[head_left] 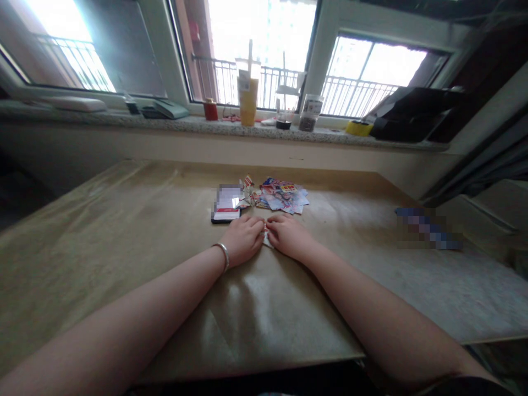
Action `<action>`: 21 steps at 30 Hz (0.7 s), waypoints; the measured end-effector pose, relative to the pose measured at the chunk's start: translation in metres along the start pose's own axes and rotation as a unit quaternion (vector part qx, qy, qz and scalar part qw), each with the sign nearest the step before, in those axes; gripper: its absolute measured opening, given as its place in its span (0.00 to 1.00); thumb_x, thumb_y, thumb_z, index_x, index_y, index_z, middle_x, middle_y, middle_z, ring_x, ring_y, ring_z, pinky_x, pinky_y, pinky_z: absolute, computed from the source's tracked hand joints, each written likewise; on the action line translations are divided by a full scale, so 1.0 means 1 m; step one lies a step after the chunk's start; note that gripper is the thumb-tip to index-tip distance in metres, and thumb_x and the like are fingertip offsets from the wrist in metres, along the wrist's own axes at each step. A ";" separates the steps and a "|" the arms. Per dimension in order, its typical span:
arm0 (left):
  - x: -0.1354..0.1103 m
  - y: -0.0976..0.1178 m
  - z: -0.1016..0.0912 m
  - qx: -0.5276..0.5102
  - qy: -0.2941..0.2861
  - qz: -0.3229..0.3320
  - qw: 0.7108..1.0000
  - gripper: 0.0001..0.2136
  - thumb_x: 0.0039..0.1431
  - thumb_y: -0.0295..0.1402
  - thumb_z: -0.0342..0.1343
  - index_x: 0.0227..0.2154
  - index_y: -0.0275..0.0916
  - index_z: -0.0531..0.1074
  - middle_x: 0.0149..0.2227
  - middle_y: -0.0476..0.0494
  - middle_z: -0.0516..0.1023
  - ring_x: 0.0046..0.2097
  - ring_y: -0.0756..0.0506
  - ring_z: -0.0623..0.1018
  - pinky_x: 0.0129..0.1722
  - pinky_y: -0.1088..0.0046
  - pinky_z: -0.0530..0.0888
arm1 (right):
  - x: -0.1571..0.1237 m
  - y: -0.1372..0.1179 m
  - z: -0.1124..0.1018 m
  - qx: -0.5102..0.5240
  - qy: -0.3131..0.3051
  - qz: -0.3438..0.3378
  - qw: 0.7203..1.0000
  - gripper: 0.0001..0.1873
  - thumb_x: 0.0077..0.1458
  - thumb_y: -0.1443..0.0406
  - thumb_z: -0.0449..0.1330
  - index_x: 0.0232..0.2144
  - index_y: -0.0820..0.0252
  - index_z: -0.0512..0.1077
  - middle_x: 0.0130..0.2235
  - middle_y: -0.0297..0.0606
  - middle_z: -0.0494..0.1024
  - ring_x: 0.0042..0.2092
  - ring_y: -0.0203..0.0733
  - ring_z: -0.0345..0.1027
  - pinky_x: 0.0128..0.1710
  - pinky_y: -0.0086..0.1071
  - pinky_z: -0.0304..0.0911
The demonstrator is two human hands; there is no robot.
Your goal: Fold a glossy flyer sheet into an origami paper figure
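My left hand point(243, 240), with a silver bangle at the wrist, is closed with its fingertips on a small piece of printed paper point(268, 240). From the other side my right hand point(290, 237) pinches the same paper, its fingers curled down on the table. Most of the paper is hidden under the fingers. Just beyond my hands lies a fanned pile of colourful printed sheets point(285, 197). Crumpled or folded paper pieces point(249, 196) lie left of the pile. A smartphone point(227, 204) with a lit screen lies beyond my left hand.
A tan cover spreads over the table point(165, 231). At the right lies a blurred blue strip-like item point(429, 228). Along the windowsill point(165, 124) stand a yellow drink cup point(248, 102), a red container point(210, 110), a clear jar point(310, 113) and a black bag-like object point(412, 115).
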State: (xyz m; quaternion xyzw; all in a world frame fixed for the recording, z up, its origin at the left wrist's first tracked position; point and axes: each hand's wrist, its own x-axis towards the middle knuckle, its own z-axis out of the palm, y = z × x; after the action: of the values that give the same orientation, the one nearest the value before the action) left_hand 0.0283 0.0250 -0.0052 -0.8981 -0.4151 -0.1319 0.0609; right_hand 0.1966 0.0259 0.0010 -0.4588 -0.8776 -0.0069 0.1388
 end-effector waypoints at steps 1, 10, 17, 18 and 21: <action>0.000 -0.002 0.001 -0.004 0.002 0.001 1.000 0.11 0.62 0.33 0.45 0.41 0.35 0.69 0.48 0.40 0.72 0.47 0.41 0.69 0.49 0.61 0.66 | -0.001 0.000 -0.002 -0.004 -0.008 -0.001 1.000 0.16 0.58 0.65 0.50 0.41 0.65 0.76 0.45 0.44 0.76 0.48 0.44 0.65 0.52 0.33 0.56; -0.001 -0.011 0.006 -0.076 -0.033 -0.026 0.996 0.18 0.62 0.34 0.47 0.53 0.37 0.64 0.52 0.44 0.73 0.50 0.41 0.68 0.51 0.61 0.63 | -0.020 0.004 -0.018 -0.013 -0.036 0.062 0.997 0.08 0.53 0.66 0.55 0.32 0.61 0.75 0.40 0.42 0.77 0.43 0.44 0.68 0.42 0.31 0.61; -0.005 -0.010 -0.003 -0.078 -0.011 0.046 0.996 0.09 0.61 0.30 0.47 0.39 0.39 0.72 0.46 0.44 0.76 0.46 0.44 0.72 0.47 0.65 0.67 | -0.023 0.009 -0.016 0.044 -0.001 0.064 0.997 0.09 0.52 0.66 0.57 0.37 0.57 0.74 0.40 0.38 0.76 0.41 0.41 0.68 0.39 0.30 0.60; -0.006 -0.009 -0.006 -0.076 -0.012 0.062 0.995 0.09 0.61 0.30 0.47 0.40 0.39 0.72 0.45 0.43 0.76 0.46 0.44 0.72 0.47 0.66 0.67 | -0.023 0.009 -0.015 0.042 0.001 0.059 0.997 0.09 0.53 0.67 0.57 0.37 0.56 0.74 0.41 0.37 0.76 0.41 0.41 0.68 0.38 0.30 0.60; -0.008 -0.007 -0.015 -0.061 -0.015 0.082 0.995 0.08 0.60 0.30 0.48 0.38 0.38 0.72 0.42 0.42 0.75 0.44 0.44 0.72 0.46 0.67 0.69 | -0.022 0.010 -0.013 0.029 0.001 0.031 0.999 0.09 0.54 0.68 0.55 0.35 0.55 0.75 0.40 0.36 0.77 0.42 0.42 0.68 0.39 0.31 0.59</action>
State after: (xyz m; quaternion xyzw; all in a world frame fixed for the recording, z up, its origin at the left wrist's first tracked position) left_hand 0.0152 0.0199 0.0073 -0.9329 -0.3324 -0.1384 0.0103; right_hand 0.2203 0.0120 0.0071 -0.4819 -0.8624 0.0220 0.1534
